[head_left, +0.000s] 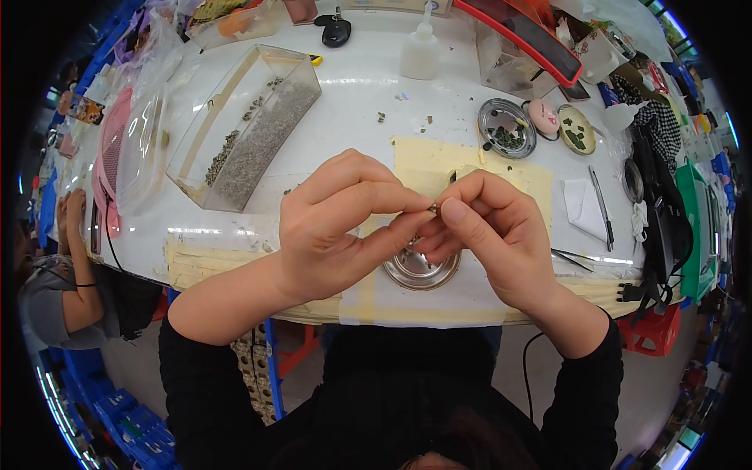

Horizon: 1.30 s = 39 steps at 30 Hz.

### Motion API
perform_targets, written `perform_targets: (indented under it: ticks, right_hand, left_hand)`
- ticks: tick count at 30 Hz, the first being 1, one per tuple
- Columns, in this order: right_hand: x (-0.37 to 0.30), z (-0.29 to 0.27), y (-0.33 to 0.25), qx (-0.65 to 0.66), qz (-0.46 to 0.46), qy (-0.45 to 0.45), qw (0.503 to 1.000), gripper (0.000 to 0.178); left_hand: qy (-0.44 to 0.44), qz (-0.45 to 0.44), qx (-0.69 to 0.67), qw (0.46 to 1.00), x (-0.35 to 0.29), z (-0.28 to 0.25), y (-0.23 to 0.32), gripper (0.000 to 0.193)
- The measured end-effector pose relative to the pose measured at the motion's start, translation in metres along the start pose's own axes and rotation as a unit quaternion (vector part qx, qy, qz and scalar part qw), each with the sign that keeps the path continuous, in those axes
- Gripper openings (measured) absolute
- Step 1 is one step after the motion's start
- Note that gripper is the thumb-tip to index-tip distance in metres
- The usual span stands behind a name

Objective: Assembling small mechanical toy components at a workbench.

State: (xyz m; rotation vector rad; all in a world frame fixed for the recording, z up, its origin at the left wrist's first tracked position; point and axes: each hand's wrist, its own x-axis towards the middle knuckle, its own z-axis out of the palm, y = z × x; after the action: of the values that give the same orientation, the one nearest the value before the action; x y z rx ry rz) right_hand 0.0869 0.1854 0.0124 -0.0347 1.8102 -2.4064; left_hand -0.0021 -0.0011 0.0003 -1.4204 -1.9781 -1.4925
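Note:
My left hand and my right hand meet over the near middle of the table, fingertips almost touching. Between them is a tiny metallic-looking piece, pinched by the left thumb and forefinger; its kind is too small to tell. The right thumb and forefinger close at the same spot, and what they hold is mostly hidden. A small dark-ended object shows just behind the right forefinger. Below the fingers stands a shallow round metal dish, partly covered by my hands, with small bits in it.
A clear box of grey granules lies at left. At right are a dish of dark green pieces, a pale round dish, a pen and tweezers. A white squeeze bottle stands behind. Another person's arm rests far left.

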Motion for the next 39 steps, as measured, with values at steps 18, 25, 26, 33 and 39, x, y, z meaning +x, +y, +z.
perform_targets:
  ticks: [18,25,26,33,39]
  right_hand:
    - [-0.0006,0.0019,0.0012,-0.009,-0.009,0.003,1.000,0.016]
    - [0.0005,0.0018,0.0020,0.013,0.013,-0.010,1.000,0.015]
    - [0.0004,0.0021,0.0012,0.013,0.012,-0.008,1.000,0.015]
    - [-0.0006,0.0023,0.0015,-0.010,-0.010,0.009,1.000,0.017]
    - [0.0015,0.0017,0.0034,0.003,0.016,-0.010,1.000,0.017]
  left_hand:
    - [-0.001,0.004,-0.002,1.000,0.0003,0.0001,-0.0009,0.022]
    - [-0.019,0.009,-0.022,1.000,0.0008,-0.0005,0.0017,0.022]
    - [-0.017,0.006,-0.024,1.000,0.0012,0.0000,0.0016,0.021]
    - [-0.015,0.016,-0.009,1.000,-0.0010,-0.0001,-0.0032,0.023]
    - [-0.012,0.005,-0.020,1.000,0.0010,0.0006,0.0012,0.022]
